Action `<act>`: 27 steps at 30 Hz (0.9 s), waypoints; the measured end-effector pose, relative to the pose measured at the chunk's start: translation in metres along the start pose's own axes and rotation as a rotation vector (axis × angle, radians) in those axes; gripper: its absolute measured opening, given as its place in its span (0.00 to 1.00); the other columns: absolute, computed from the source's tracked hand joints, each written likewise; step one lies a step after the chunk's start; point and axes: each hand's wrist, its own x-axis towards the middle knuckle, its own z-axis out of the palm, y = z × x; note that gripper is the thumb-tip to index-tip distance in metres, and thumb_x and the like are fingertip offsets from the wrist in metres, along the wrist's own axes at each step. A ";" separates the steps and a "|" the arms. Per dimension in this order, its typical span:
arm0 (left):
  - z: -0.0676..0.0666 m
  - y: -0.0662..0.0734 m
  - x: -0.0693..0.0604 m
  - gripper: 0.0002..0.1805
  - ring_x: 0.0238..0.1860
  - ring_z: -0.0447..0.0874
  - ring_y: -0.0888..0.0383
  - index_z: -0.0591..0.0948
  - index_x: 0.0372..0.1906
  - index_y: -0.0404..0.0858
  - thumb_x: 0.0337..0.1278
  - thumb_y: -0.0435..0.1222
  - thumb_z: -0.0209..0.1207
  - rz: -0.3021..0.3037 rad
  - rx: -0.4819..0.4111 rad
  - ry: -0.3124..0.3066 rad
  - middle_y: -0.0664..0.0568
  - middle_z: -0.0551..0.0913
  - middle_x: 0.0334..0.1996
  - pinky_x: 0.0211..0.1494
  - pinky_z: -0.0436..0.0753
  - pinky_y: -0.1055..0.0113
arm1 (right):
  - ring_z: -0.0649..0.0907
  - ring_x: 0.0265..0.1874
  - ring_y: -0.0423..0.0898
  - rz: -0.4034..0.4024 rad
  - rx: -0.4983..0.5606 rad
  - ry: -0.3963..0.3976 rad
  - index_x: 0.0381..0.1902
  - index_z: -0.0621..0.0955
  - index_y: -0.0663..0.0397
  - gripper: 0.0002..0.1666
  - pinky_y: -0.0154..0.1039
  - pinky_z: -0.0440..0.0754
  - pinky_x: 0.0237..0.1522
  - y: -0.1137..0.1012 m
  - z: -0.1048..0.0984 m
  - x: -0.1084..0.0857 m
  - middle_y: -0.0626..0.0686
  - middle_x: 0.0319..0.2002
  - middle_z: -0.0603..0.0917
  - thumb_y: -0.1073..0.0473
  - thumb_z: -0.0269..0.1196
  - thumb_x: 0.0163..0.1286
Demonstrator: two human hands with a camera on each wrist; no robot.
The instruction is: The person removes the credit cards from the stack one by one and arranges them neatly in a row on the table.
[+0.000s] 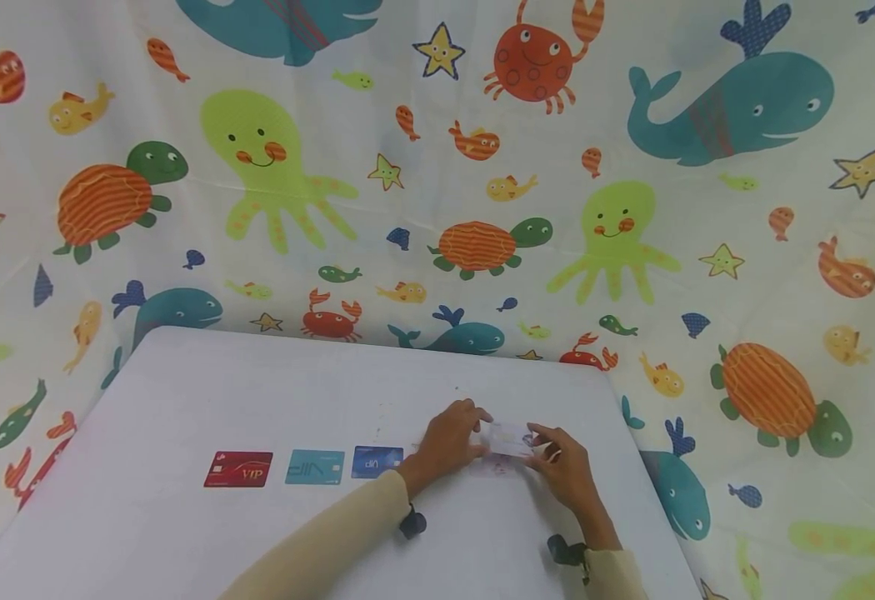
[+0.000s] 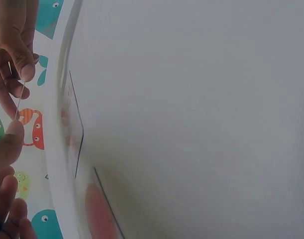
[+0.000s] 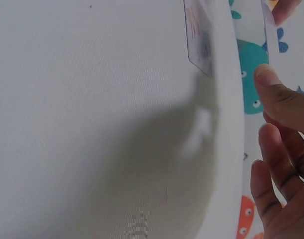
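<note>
Between both hands, a pale, whitish card (image 1: 508, 439) is held just above the white table. My left hand (image 1: 447, 440) pinches its left end between thumb and fingers. At the opposite end, my right hand (image 1: 567, 468) pinches it the same way. The left wrist view shows this card (image 2: 20, 99) edge-on as a thin line. Below it lies another pale card (image 1: 492, 468) with pinkish print, partly covered. To the left, a blue card (image 1: 376, 462), a teal card (image 1: 314, 467) and a red card marked VIP (image 1: 238, 469) lie flat in a row.
The white table (image 1: 182, 392) has its far edge against a hanging cloth (image 1: 377, 225) printed with sea animals. Dark wrist devices (image 1: 412, 523) are strapped on both wrists. Something pale beside the blue card is mostly hidden behind the left hand.
</note>
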 end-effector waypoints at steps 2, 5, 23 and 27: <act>0.001 0.002 0.000 0.25 0.42 0.80 0.65 0.87 0.59 0.46 0.57 0.47 0.78 0.004 -0.001 0.005 0.57 0.85 0.40 0.55 0.86 0.73 | 0.81 0.37 0.43 -0.004 -0.001 0.005 0.66 0.85 0.43 0.33 0.29 0.83 0.42 0.001 -0.002 -0.001 0.50 0.46 0.87 0.64 0.78 0.64; 0.003 0.005 0.001 0.25 0.42 0.80 0.65 0.87 0.59 0.45 0.57 0.46 0.78 0.004 -0.002 0.006 0.56 0.85 0.40 0.56 0.86 0.73 | 0.81 0.37 0.44 -0.004 -0.004 0.005 0.67 0.85 0.43 0.33 0.29 0.84 0.43 0.003 -0.004 -0.002 0.50 0.46 0.87 0.64 0.78 0.64; 0.016 0.013 0.002 0.25 0.42 0.81 0.65 0.87 0.60 0.48 0.58 0.48 0.77 -0.004 0.008 0.001 0.58 0.86 0.41 0.57 0.86 0.72 | 0.82 0.38 0.45 0.024 -0.012 -0.007 0.67 0.84 0.44 0.34 0.28 0.83 0.44 0.013 -0.014 -0.005 0.52 0.47 0.88 0.65 0.77 0.64; 0.018 0.015 0.003 0.25 0.42 0.81 0.65 0.87 0.60 0.48 0.58 0.48 0.77 0.003 0.011 -0.003 0.58 0.86 0.41 0.55 0.86 0.73 | 0.82 0.38 0.45 0.036 -0.021 -0.007 0.67 0.84 0.44 0.34 0.28 0.83 0.44 0.015 -0.016 -0.006 0.53 0.48 0.88 0.65 0.78 0.64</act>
